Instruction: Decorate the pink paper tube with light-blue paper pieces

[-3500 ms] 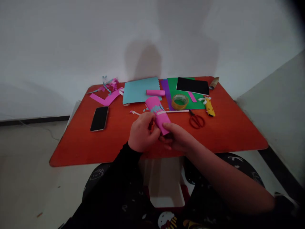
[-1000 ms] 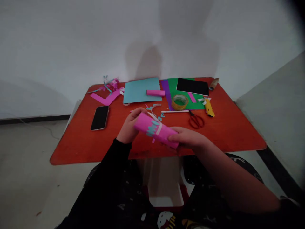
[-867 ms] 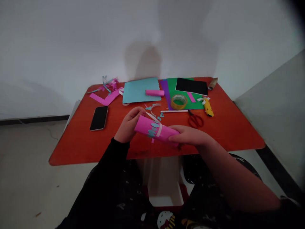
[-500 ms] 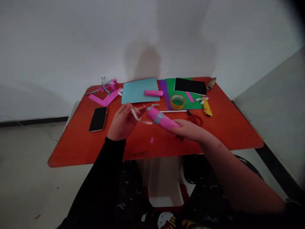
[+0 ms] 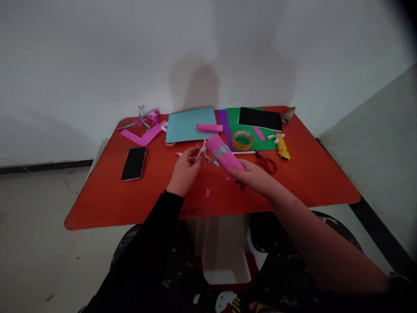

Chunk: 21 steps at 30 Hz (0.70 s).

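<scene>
My right hand (image 5: 252, 176) is closed around the lower end of a pink paper tube (image 5: 217, 145), which tilts up to the left. Small light-blue paper pieces (image 5: 223, 150) sit on its side. My left hand (image 5: 186, 170) pinches a thin white paper strip (image 5: 202, 150) just left of the tube's upper end; the strip curls between fingertips and tube. Blue paper scraps (image 5: 215, 163) lie on the table under the tube. Red-handled scissors (image 5: 266, 164) and a white stick (image 5: 244, 152) lie just beyond my right hand.
On the red table (image 5: 312, 178) are a phone (image 5: 134, 163), blue card (image 5: 187, 124), another pink tube (image 5: 210, 128), a tape roll (image 5: 243, 140), green paper (image 5: 233, 117), a black sheet (image 5: 259, 118), a yellow tube (image 5: 283, 148), a brown tube (image 5: 288, 114) and pink scraps (image 5: 151, 117).
My left hand has moved right and toward the table with the white strip, near the tube's upper end. The pink tube has tipped more upright in my right hand.
</scene>
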Tool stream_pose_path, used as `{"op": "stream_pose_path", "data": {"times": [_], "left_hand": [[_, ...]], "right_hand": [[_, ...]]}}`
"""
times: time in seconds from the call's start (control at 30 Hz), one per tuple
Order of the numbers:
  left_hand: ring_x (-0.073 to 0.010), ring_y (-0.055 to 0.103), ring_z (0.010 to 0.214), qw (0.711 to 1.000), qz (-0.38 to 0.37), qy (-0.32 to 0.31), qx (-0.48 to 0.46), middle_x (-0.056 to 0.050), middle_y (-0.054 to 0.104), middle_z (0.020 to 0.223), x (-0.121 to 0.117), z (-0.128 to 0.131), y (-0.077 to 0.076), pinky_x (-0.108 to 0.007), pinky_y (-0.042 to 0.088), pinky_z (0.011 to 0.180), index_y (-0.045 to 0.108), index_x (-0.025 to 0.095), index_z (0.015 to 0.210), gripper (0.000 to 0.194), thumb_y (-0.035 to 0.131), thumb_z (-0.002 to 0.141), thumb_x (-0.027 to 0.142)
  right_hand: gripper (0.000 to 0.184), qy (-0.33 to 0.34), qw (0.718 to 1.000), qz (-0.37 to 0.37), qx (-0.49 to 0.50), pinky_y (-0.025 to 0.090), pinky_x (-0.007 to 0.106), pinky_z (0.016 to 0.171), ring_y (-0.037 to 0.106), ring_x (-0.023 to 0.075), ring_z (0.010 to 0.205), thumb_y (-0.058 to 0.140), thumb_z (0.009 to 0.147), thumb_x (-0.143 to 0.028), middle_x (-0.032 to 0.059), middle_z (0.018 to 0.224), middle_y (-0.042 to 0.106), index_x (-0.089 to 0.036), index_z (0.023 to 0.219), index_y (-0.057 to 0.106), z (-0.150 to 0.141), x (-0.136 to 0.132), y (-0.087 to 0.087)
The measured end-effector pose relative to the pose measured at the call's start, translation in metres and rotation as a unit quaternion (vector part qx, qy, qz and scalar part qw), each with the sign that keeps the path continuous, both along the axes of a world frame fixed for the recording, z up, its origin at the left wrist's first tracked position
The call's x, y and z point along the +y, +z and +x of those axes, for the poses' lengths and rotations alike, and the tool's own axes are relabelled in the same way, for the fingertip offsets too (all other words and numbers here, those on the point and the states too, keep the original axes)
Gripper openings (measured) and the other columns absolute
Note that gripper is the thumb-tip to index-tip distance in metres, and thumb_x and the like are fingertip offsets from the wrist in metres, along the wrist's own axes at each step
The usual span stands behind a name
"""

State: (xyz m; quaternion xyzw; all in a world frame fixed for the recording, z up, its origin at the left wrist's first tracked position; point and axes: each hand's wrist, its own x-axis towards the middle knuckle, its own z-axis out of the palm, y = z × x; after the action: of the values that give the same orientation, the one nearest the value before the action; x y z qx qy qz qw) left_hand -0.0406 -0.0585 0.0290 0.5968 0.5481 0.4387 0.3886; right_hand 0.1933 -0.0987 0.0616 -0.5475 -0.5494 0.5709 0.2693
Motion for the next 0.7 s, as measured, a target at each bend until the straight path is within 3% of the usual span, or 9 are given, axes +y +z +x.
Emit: {"op": "stream_pose_path", "data": {"times": [0.07, 0.13, 0.23, 0.27, 0.37, 0.5, 0.7], "left_hand": [[-0.0226, 0.067, 0.110, 0.998, 0.052, 0.031, 0.029, -0.015, 0.068, 0.130, 0.004, -0.004, -0.003, -0.038, 0.055, 0.091, 0.067, 0.017, 0.119, 0.036, 0.066, 0.084, 0.025], [-0.0247, 0.064, 0.119, 0.996, 0.077, 0.039, 0.021, -0.015, 0.067, 0.132, 0.004, -0.004, -0.001, -0.041, 0.053, 0.097, 0.069, 0.018, 0.116, 0.033, 0.067, 0.085, 0.028], [-0.0182, 0.069, 0.092, 0.997, 0.026, 0.007, -0.078, -0.009, 0.073, 0.101, -0.006, 0.005, 0.009, -0.033, 0.055, 0.085, 0.067, 0.017, 0.104, 0.028, 0.070, 0.087, 0.040], [-0.0159, 0.068, 0.081, 0.993, -0.018, -0.010, -0.114, -0.005, 0.071, 0.088, -0.011, 0.009, 0.012, -0.030, 0.054, 0.075, 0.064, 0.017, 0.097, 0.031, 0.072, 0.085, 0.045], [-0.0109, 0.061, 0.066, 0.966, -0.156, -0.086, -0.187, -0.001, 0.065, 0.076, -0.022, 0.021, 0.018, -0.023, 0.047, 0.061, 0.060, 0.017, 0.085, 0.043, 0.077, 0.080, 0.057], [-0.0073, 0.056, 0.062, 0.936, -0.220, -0.107, -0.254, 0.001, 0.062, 0.074, -0.027, 0.028, 0.018, -0.019, 0.043, 0.057, 0.061, 0.017, 0.084, 0.045, 0.083, 0.074, 0.054], [-0.0062, 0.057, 0.064, 0.923, -0.244, -0.103, -0.280, 0.000, 0.066, 0.082, -0.027, 0.026, 0.019, -0.018, 0.042, 0.057, 0.065, 0.016, 0.090, 0.041, 0.087, 0.072, 0.046]], "right_hand": [[0.035, 0.003, 1.000, 0.014, -0.015, 0.048, 0.021, 0.048, 0.060, 0.0140, 0.061, 0.070, 0.086, -0.047, 0.0032, 0.077, 0.066, -0.018, 0.104, 0.063, -0.001, -0.001, 0.001], [0.034, -0.002, 1.000, 0.007, -0.007, 0.047, 0.021, 0.048, 0.060, 0.0140, 0.061, 0.070, 0.086, -0.047, 0.0028, 0.076, 0.065, -0.019, 0.102, 0.062, -0.003, -0.002, 0.001], [0.035, -0.024, 0.999, -0.022, 0.039, 0.045, 0.020, 0.045, 0.059, 0.0138, 0.059, 0.070, 0.085, -0.050, 0.0014, 0.072, 0.062, -0.019, 0.098, 0.060, -0.007, -0.003, 0.000], [0.036, -0.027, 0.997, -0.030, 0.058, 0.044, 0.020, 0.045, 0.058, 0.0133, 0.058, 0.070, 0.084, -0.051, 0.0006, 0.071, 0.061, -0.020, 0.097, 0.059, -0.009, -0.004, -0.001], [0.039, -0.017, 0.994, -0.044, 0.100, 0.041, 0.019, 0.043, 0.053, 0.0108, 0.052, 0.071, 0.082, -0.054, -0.0023, 0.066, 0.057, -0.020, 0.094, 0.058, -0.013, -0.004, -0.003], [0.040, -0.012, 0.993, -0.044, 0.110, 0.041, 0.019, 0.043, 0.050, 0.0094, 0.050, 0.071, 0.082, -0.055, -0.0026, 0.066, 0.058, -0.019, 0.095, 0.058, -0.015, -0.003, -0.008], [0.039, -0.020, 0.991, -0.032, 0.125, 0.042, 0.020, 0.043, 0.051, 0.0100, 0.051, 0.070, 0.084, -0.053, -0.0022, 0.068, 0.058, -0.019, 0.100, 0.060, -0.012, -0.001, -0.013]]}}
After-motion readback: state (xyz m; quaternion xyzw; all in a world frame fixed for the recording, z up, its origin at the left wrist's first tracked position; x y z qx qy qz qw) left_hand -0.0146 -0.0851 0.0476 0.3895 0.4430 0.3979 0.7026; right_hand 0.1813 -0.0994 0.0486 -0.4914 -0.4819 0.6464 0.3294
